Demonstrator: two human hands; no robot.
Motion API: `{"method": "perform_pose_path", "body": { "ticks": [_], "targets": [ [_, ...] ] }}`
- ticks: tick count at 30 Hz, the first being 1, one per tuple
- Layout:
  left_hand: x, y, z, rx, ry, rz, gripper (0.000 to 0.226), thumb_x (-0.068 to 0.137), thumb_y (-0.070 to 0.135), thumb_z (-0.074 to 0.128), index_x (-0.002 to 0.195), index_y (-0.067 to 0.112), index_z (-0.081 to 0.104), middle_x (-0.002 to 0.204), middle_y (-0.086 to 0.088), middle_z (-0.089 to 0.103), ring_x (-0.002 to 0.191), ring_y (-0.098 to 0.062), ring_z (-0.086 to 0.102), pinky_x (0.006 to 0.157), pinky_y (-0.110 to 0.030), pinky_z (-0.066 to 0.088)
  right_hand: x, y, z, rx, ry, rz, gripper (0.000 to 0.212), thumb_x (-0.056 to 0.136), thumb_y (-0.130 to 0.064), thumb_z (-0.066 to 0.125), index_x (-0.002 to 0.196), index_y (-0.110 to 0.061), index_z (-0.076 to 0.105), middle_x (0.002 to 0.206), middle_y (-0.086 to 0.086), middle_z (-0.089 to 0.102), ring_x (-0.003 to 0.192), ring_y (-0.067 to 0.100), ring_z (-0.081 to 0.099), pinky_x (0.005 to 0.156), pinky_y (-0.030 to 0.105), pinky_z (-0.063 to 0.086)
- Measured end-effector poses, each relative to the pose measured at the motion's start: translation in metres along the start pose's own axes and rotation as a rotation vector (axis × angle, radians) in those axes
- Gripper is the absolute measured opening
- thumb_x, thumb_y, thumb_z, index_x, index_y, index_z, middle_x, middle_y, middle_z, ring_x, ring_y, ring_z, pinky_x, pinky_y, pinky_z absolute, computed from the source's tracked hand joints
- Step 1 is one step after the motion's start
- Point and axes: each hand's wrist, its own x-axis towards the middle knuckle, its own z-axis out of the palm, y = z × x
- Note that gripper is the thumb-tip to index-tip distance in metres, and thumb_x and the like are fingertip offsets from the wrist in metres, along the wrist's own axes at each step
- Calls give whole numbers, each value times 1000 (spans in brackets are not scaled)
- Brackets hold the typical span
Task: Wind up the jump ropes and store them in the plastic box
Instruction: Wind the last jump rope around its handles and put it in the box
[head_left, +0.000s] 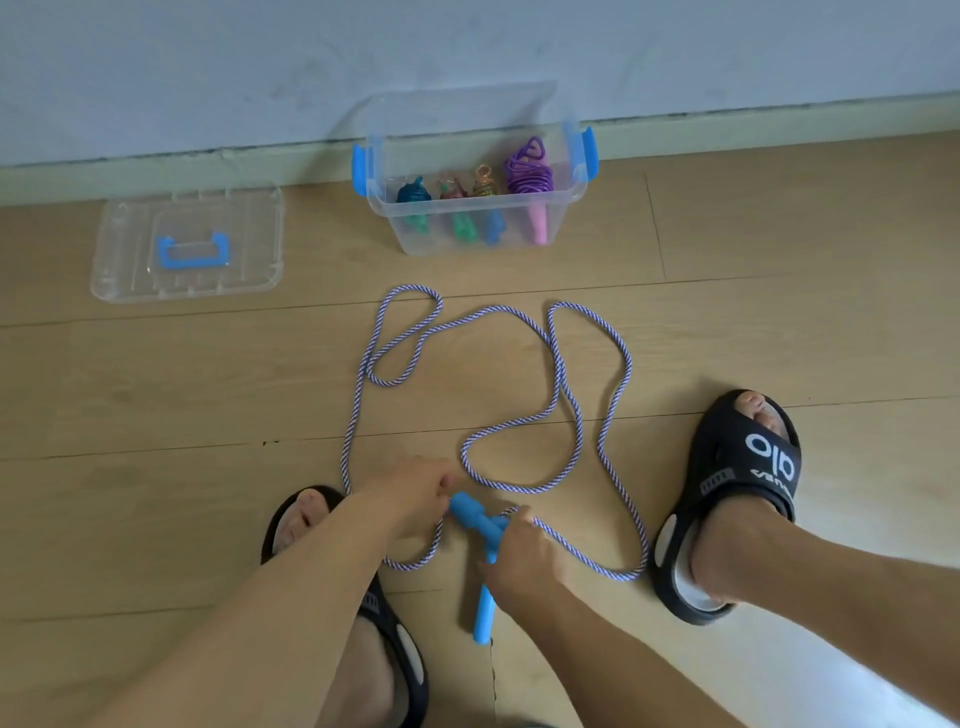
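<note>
Both blue handles (480, 540) lie between the hands — left hand (415, 493) pinches the upper one, right hand (519, 561) grips the lower, its long axis running toward the person. The striped rope (566, 415) sprawls beyond both hands (plastic box (478, 208) farther ahead).

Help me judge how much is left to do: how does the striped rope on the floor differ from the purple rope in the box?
The striped rope sprawls in loose loops on the floor; the purple rope is wound into a tight bundle. The striped one lies outside the box, its blue handles gripped by both hands; the purple one stands stored, pink handles down, untouched. Both are jump ropes.
</note>
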Motion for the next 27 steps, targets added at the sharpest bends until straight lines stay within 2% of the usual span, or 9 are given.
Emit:
{"method": "perform_pose_path", "body": {
  "ticks": [4, 8, 11, 14, 16, 18, 21, 24, 27],
  "targets": [
    [-9, 2, 8, -53, -3, -41, 19, 95, 31, 48, 110, 22, 53, 105, 1, 58, 97, -20, 56, 87, -36, 48, -1, 7, 9, 140, 8, 134, 36, 90, -36, 59, 120, -19, 48, 110, -2, 61, 100, 20, 64, 68, 28, 42],
    [-18, 18, 0, -121, -6, -89, 21, 96, 35, 46, 108, 19, 52, 103, -1, 62, 92, -20, 58, 82, -35, 48, -2, 0, 3, 405, -82, 188, 30, 80, -36, 63, 102, -16, 55, 88, -2, 60, 74, 17, 63, 61, 28, 49],
    [-27, 37, -16, -261, -22, -152, 30, 98, 44, 40, 91, 17, 50, 88, -5, 57, 74, -18, 51, 68, -30, 42, -9, -13, -24, 741, -146, 111, 26, 78, -30, 65, 94, -11, 56, 77, 2, 54, 59, 15, 50, 51, 27, 43],
    [-41, 59, -45, -583, -104, -271, 56, 94, 66, 33, 110, 18, 57, 109, -3, 61, 95, -18, 62, 75, -33, 48, -22, -36, -70, 887, -135, -69, 14, 85, -27, 63, 89, -17, 53, 78, 1, 53, 59, 15, 46, 51, 26, 40],
    [-52, 73, -66, -892, -138, -266, 64, 90, 69, 41, 115, 15, 64, 113, -6, 67, 102, -22, 66, 83, -37, 55, -35, -51, -98, 821, -88, -236, 13, 88, -28, 63, 90, -25, 51, 79, -5, 56, 63, 10, 51, 55, 23, 41],
    [-65, 87, -88, -1059, -69, -207, 51, 91, 58, 53, 111, 13, 67, 101, -5, 71, 94, -22, 69, 82, -37, 56, -49, -64, -118, 713, -11, -385, 16, 89, -27, 62, 99, -24, 49, 87, -5, 59, 72, 5, 55, 57, 22, 41],
    [-86, 99, -119, -1069, 72, -117, 28, 91, 41, 58, 100, 15, 63, 79, -2, 68, 71, -19, 66, 68, -32, 53, -77, -77, -149, 576, 50, -558, 32, 88, -22, 61, 114, -19, 43, 95, 0, 60, 75, 8, 58, 61, 24, 46],
    [-114, 110, -144, -986, 116, -61, 16, 90, 30, 54, 92, 15, 56, 72, -4, 63, 64, -20, 63, 62, -29, 50, -113, -80, -183, 381, 54, -689, 41, 85, -28, 67, 118, -17, 45, 92, -9, 58, 83, 11, 59, 65, 23, 45],
    [-138, 121, -167, -883, 181, 29, 10, 90, 22, 47, 92, 14, 52, 70, -4, 60, 63, -18, 61, 63, -28, 52, -147, -78, -220, 136, 83, -748, 41, 85, -45, 67, 114, -20, 52, 91, -15, 56, 86, 9, 56, 70, 23, 42]
  ]
}}
